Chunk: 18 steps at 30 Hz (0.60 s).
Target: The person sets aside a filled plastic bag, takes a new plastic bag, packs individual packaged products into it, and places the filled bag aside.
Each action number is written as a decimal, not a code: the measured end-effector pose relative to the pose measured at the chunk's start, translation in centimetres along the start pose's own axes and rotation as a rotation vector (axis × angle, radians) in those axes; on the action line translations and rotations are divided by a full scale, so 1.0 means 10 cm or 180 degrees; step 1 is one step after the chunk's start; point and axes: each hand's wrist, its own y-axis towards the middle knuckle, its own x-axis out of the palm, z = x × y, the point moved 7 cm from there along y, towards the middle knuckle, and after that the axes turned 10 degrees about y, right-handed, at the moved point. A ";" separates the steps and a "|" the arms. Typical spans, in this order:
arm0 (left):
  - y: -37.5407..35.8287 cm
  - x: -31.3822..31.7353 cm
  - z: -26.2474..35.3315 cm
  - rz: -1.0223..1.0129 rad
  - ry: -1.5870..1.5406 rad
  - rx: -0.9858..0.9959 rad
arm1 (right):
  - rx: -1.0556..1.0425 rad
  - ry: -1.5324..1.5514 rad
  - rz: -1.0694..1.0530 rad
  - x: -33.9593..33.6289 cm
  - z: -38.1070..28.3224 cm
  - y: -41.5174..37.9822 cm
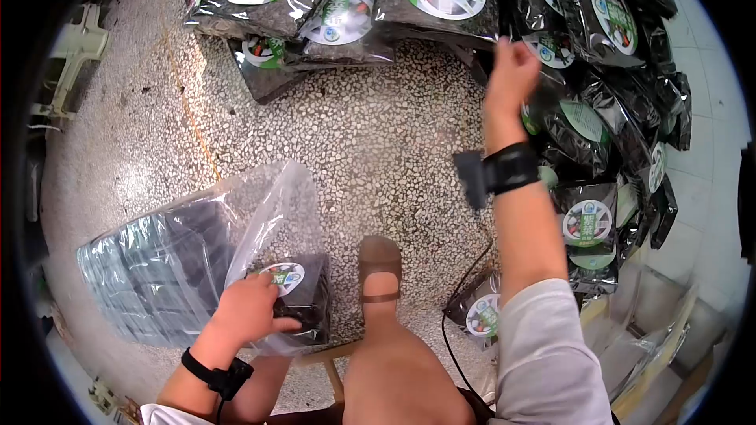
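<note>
Black packets in both our hands.
Our left hand (250,311) grips a packet (303,291) at the near clear bag (181,260); our right hand (512,71) closes on a packet (543,83) in the far pile (598,55).

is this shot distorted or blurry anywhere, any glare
Head view: strong fisheye bending, with black corners; the right hand is motion-blurred at the dark packets; ceiling light glares off the clear plastic bag and the glossy packets; the left hand is sharp.
</note>
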 end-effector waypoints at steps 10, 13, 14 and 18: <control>0.12 0.11 -0.18 0.0474 -0.0636 -0.0269 | 0.2554 0.0665 -0.1370 1.15 0.36 -0.15; 0.09 0.04 -0.17 0.0546 -0.0906 -0.0407 | 0.2416 0.1150 -0.1276 1.14 0.26 -0.38; 0.07 0.07 -0.20 0.0553 -0.0920 -0.0419 | 0.2422 0.1211 -0.1247 1.04 0.21 -0.50; 0.13 0.18 -0.41 0.1012 -0.2108 -0.0591 | 0.3758 0.2693 -0.1482 0.15 -0.15 -1.51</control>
